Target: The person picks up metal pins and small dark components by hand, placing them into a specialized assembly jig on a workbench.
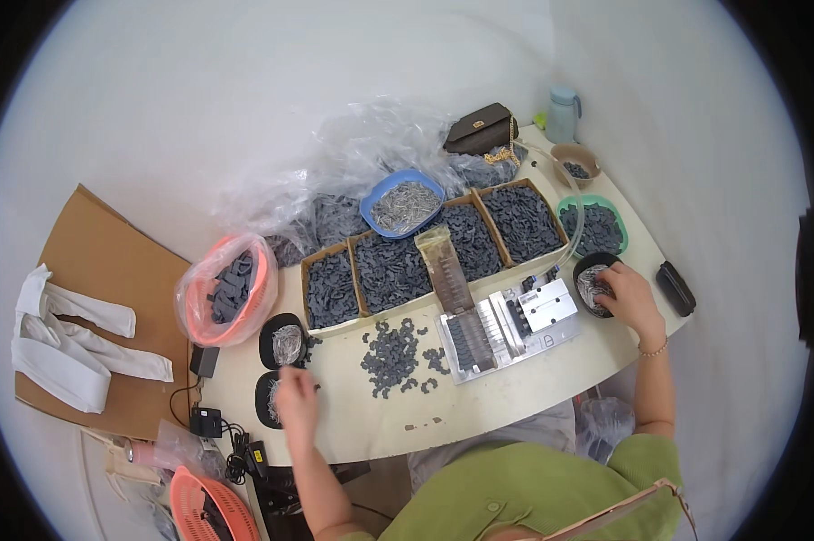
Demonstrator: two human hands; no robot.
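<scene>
My left hand (297, 398), smeared by motion, is over the right edge of a black bowl (265, 413) on the left of the table. What it holds, if anything, cannot be made out. Just beyond stands a second black bowl (266, 350) with thin silvery pieces (287, 343). My right hand (630, 296) dips its bent fingertips into a black bowl (584, 307) of similar silvery pieces (592, 281) at the right. Whatever is between those fingers is hidden. Between my hands lie a metal fixture (551, 307) with a clear sleeve (445, 270), and a loose pile of small dark grey curved parts (390, 357).
Behind the fixture, cardboard trays (335, 326) hold many grey parts, with a blue basin (365, 216) of silvery pieces on them. A green basin (621, 227) and a black case (676, 288) sit right. Left are a pink basket (264, 305) and cables (237, 455); a clear tube (580, 203) arches over.
</scene>
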